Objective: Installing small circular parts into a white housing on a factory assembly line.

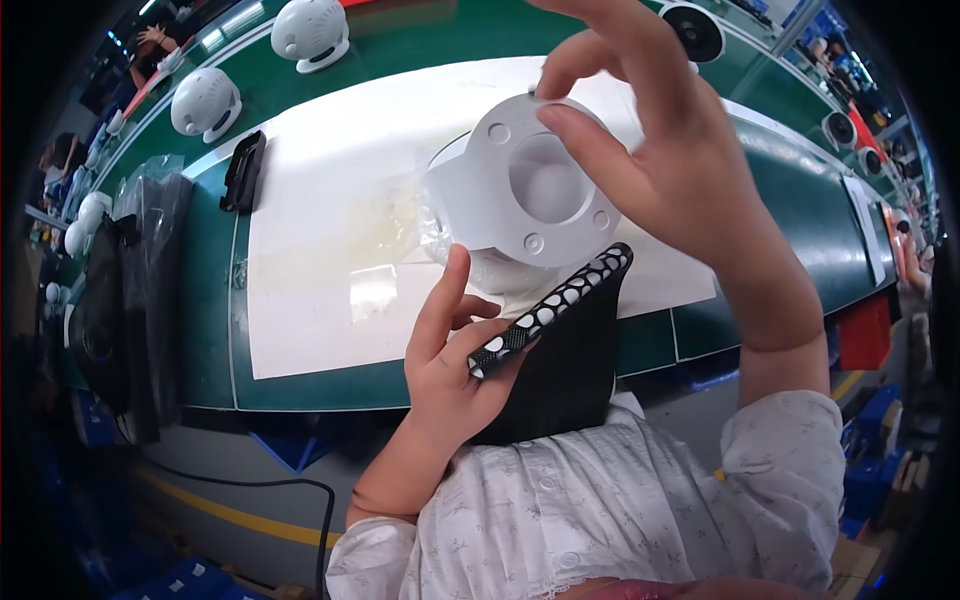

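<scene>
A white fan [470,185] rests on its head on the white sheet, its ring-shaped base [515,185] facing up. Several small round spots sit around the ring's flat face. My right hand [655,130] hovers over the ring's far right rim, thumb and index finger drawn together in a pinch. What lies between those fingertips is too small to make out. Close to the near side of the fan, my left hand [455,370] grips a black sheet with white dots [550,312], its dotted part slanting up toward the base.
White paper [320,230] covers much of the green bench [215,290]. A black plastic part [243,172] lies at its left edge, beside plastic-wrapped dark items [155,290]. White fans [310,35] stand along the far side. Other people work in the background.
</scene>
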The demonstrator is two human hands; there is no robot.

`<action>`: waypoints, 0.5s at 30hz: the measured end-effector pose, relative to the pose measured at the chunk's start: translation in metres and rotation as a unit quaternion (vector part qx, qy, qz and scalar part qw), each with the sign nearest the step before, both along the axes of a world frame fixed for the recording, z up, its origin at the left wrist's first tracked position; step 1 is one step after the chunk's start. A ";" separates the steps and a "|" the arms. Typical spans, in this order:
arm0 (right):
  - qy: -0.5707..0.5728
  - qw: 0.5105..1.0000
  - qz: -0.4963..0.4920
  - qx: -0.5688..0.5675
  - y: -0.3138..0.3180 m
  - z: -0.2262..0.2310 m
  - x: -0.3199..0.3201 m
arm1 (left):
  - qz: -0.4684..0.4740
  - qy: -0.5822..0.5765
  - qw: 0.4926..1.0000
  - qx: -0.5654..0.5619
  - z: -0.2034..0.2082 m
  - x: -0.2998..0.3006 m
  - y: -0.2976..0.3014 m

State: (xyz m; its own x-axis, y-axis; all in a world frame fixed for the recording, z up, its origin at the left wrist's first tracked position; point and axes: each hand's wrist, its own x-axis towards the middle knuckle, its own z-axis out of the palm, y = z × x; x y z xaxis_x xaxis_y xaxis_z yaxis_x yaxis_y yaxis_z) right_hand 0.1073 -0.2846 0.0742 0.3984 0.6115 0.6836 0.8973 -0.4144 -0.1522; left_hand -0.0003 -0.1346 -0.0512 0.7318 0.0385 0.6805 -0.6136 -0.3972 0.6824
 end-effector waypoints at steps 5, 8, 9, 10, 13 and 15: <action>0.404 0.913 0.054 -0.011 0.018 0.027 -0.003 | 0.002 0.002 1.000 -0.005 0.000 0.001 0.000; 0.448 0.893 0.039 -0.033 0.015 0.029 -0.002 | -0.001 0.003 1.000 -0.005 -0.001 0.001 0.000; 0.156 0.981 0.096 -0.066 0.010 0.023 0.001 | -0.004 0.002 1.000 -0.008 0.000 0.001 -0.001; -0.151 0.974 0.143 -0.094 0.008 0.021 0.002 | -0.005 0.001 1.000 -0.009 0.000 0.002 -0.001; -0.040 0.974 -0.090 -0.205 0.017 0.014 -0.027 | -0.005 -0.005 1.000 -0.003 -0.001 0.001 0.003; -0.057 0.976 -0.098 -0.184 0.017 0.010 -0.035 | -0.003 -0.004 1.000 -0.001 -0.001 0.001 0.004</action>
State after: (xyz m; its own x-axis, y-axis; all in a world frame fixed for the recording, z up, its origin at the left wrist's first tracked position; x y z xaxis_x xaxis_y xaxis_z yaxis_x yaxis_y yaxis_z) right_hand 0.0720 -0.2672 0.0838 0.4661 0.7437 0.4792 0.7981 -0.5872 0.1350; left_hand 0.0004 -0.1303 -0.0523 0.7269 0.0368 0.6857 -0.6206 -0.3922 0.6789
